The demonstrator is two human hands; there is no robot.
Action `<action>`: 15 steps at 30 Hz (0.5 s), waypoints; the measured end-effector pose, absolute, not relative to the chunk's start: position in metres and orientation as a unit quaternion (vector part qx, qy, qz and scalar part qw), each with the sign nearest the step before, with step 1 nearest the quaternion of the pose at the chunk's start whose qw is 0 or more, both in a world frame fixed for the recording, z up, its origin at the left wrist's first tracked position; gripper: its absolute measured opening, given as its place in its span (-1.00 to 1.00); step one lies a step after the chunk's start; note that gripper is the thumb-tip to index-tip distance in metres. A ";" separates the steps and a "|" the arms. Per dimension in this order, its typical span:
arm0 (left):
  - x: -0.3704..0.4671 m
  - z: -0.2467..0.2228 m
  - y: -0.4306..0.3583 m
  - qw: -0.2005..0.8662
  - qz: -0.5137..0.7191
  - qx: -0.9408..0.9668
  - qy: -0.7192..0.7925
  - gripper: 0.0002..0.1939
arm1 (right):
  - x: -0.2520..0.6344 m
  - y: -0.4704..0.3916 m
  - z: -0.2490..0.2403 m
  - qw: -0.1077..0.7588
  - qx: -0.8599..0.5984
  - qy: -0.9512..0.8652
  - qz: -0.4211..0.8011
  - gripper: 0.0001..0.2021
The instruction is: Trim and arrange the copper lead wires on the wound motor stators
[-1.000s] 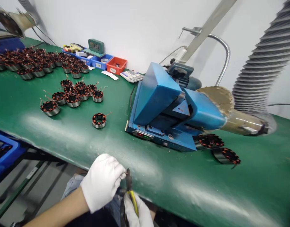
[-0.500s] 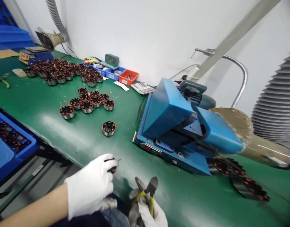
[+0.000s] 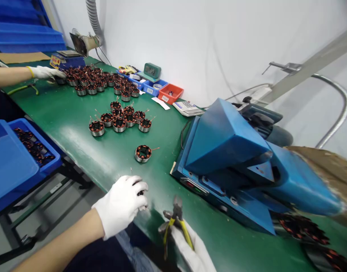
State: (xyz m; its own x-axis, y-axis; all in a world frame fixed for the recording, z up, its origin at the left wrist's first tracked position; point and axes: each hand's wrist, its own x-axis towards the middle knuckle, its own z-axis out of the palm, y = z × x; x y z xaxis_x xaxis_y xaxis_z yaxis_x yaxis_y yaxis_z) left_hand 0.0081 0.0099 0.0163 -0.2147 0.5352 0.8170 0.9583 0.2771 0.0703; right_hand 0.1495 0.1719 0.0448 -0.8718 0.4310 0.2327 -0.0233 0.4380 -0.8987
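Note:
My left hand (image 3: pixel 121 204), in a white glove, is closed around a small wound stator at the front edge of the green table (image 3: pixel 77 109); only a dark bit of the stator shows between the fingers. My right hand (image 3: pixel 192 249), also gloved, grips yellow-handled cutting pliers (image 3: pixel 175 221) with the jaws pointing up, a little right of my left hand. A single stator (image 3: pixel 143 153) with copper windings stands on the table beyond my left hand. A cluster of several stators (image 3: pixel 119 119) lies farther back.
A blue machine (image 3: pixel 232 162) with a dust hose fills the right side, with more stators (image 3: pixel 300 228) at its right. Another person's gloved hand (image 3: pixel 45 71) reaches a big stator group (image 3: pixel 96 81) at far left. Blue bins (image 3: pixel 17 158) sit below left; small trays (image 3: pixel 169 92) and a calculator (image 3: pixel 187 108) line the wall.
The view has swung left and up. My left hand moved forward onto the table edge with the stator. My right hand lifted the pliers away from the left hand, jaws now apart.

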 end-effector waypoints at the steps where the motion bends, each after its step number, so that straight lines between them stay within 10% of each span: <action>1: 0.009 0.018 0.009 0.337 -0.300 -0.516 -0.728 -0.89 | 0.145 0.175 0.042 0.197 -0.122 -0.820 0.524 -0.11; 15: 0.010 0.014 0.034 0.355 -0.342 -0.457 -0.740 -0.92 | 0.133 0.183 0.025 0.163 -0.135 -0.940 0.269 -0.34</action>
